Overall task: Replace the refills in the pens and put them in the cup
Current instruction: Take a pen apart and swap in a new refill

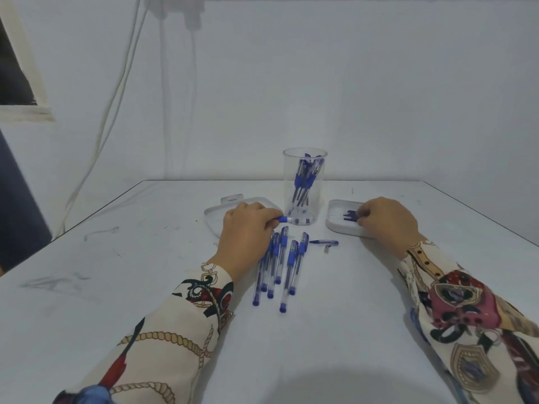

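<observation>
A clear plastic cup (304, 170) stands at the table's middle back with several blue pens inside. In front of it lie several blue pens (280, 263) side by side. My left hand (248, 231) grips a pen barrel (284, 219) whose blue grip end sticks out toward the cup. My right hand (385, 220) reaches into a white refill box (338, 217) to the right of the cup and pinches dark blue refills (350, 215). A pen cap (323, 242) and a small tip piece (326, 249) lie loose between the pens and the box.
The box's clear lid (214, 212) lies behind my left hand. White cables (116, 91) hang down the wall at the back left. The table's left edge (87, 217) runs diagonally. Patterned sleeves cover both forearms.
</observation>
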Demonstrator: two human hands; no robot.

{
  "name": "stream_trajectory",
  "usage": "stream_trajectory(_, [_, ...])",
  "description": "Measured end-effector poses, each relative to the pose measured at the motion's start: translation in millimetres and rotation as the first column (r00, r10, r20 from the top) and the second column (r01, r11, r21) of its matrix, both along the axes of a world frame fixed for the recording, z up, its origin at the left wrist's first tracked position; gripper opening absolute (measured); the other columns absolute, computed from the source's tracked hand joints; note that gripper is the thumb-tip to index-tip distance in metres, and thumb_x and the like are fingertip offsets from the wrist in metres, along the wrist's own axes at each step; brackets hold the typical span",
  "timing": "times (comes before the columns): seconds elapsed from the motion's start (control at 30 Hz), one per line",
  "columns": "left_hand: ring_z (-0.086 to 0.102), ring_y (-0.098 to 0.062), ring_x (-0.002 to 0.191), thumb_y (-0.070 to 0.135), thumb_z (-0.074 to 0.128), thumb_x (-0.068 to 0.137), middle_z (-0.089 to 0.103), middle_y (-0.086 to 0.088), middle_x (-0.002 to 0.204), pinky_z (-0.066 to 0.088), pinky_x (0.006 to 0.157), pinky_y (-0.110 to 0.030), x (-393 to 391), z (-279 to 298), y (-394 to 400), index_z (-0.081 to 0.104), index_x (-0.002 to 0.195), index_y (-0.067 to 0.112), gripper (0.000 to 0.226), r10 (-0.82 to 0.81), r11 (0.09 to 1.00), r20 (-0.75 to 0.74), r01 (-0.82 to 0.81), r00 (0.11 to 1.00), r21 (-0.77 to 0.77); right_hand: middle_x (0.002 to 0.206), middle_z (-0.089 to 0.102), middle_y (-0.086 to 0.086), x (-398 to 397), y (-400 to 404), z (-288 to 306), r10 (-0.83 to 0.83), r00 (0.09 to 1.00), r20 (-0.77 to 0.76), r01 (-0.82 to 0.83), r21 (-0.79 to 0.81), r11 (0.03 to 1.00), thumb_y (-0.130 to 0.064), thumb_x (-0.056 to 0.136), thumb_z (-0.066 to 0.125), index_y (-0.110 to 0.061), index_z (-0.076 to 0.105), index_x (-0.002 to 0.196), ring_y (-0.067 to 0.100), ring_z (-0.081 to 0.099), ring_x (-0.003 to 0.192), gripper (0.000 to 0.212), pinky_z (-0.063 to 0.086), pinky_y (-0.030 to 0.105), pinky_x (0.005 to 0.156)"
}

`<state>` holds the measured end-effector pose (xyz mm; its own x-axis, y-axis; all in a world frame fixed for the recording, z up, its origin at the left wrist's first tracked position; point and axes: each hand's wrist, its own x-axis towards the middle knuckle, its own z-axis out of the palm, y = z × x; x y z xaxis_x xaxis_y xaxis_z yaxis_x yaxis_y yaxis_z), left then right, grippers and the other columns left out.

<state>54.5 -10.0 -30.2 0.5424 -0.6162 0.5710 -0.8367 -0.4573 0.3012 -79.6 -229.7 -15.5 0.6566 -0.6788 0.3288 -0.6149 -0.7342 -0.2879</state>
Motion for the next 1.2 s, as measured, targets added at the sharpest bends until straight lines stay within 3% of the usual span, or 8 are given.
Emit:
stream_trajectory(0.37, [0.049, -0.019, 0.1, 0.027, 0.045, 0.097, 0.065, 0.003, 0.106, 0.036, 0.091, -0.037, -5, 0, 0, 0.064, 0.115, 0.03, 0.027, -0.005, 1.0, -0.01, 0.006, 1.0, 0.03, 0.104, 0.069, 0.003, -1, -8, -7, -0.02, 1.0, -0.009, 0.02, 0.013, 1.0, -0.014, 0.087, 0.05, -0.025, 0.072, 0.103, 0.025, 0.059, 0.095, 0.03, 0.039, 0.026, 0.074])
stream_trajectory(0.57, [0.049, -0.019, 0.101, 0.027, 0.044, 0.097, 0.064, 0.003, 0.109, 0.036, 0.093, -0.037, -5, 1, 0, 0.064, 0.116, 0.031, 0.027, -0.001, 1.0, -0.011, 0.001, 1.0, 0.031, 0.092, 0.07, 0.005, 1, -11, -9, -0.044, 0.999, -0.01, 0.044, 0.018, 0.999, -0.012, 0.084, 0.05, -0.018, 0.075, 0.092, 0.025, 0.059, 0.081, 0.026, 0.04, 0.025, 0.065])
stream_trajectory(0.73, [0.049, -0.019, 0.103, 0.027, 0.044, 0.097, 0.064, 0.003, 0.111, 0.035, 0.094, -0.038, -6, 2, 0, 0.063, 0.117, 0.03, 0.028, -0.001, 0.999, -0.014, 0.001, 1.0, 0.042, 0.089, 0.068, 0.004, 2, -14, -11, -0.058, 0.997, -0.042, 0.059, 0.029, 0.998, -0.015, 0.082, 0.049, -0.021, 0.073, 0.088, 0.025, 0.056, 0.082, 0.025, 0.038, 0.026, 0.062])
stream_trajectory(0.9, [0.048, -0.018, 0.104, 0.027, 0.043, 0.098, 0.063, 0.004, 0.112, 0.033, 0.095, -0.037, -6, 1, 0, 0.062, 0.118, 0.031, 0.028, 0.003, 0.999, -0.01, -0.003, 1.0, 0.049, 0.098, 0.068, 0.003, 1, -13, -11, -0.021, 0.998, -0.053, 0.022, 0.019, 1.0, -0.015, 0.084, 0.049, -0.026, 0.07, 0.096, 0.025, 0.056, 0.092, 0.027, 0.038, 0.027, 0.069])
stream_trajectory(1.2, [0.048, -0.018, 0.104, 0.028, 0.043, 0.098, 0.063, 0.004, 0.113, 0.031, 0.094, -0.036, -7, 2, 0, 0.062, 0.118, 0.031, 0.028, -0.002, 0.999, -0.018, 0.003, 1.0, 0.049, 0.089, 0.07, 0.004, 2, -13, -10, -0.034, 0.998, -0.046, 0.034, 0.002, 0.999, -0.014, 0.084, 0.05, -0.018, 0.074, 0.089, 0.024, 0.06, 0.08, 0.024, 0.039, 0.025, 0.061])
